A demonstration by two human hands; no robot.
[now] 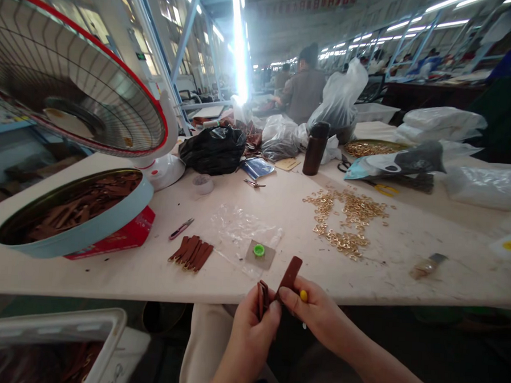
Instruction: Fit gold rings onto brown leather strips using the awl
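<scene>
By the table, left fingers and right fingers tight around brown strips

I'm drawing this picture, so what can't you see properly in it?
All in the head view:
Brown strip in the right hand: lower end hidden by the fingers.
Fan: left part cut off by the left edge.
White crate: cut off by the left and bottom edges.
Gold-coloured bits: too small and crowded to count.

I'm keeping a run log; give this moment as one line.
left hand: holds brown pieces | right hand: holds brown strip, yellow-ended item | table: strip row left, gold rings right
</scene>
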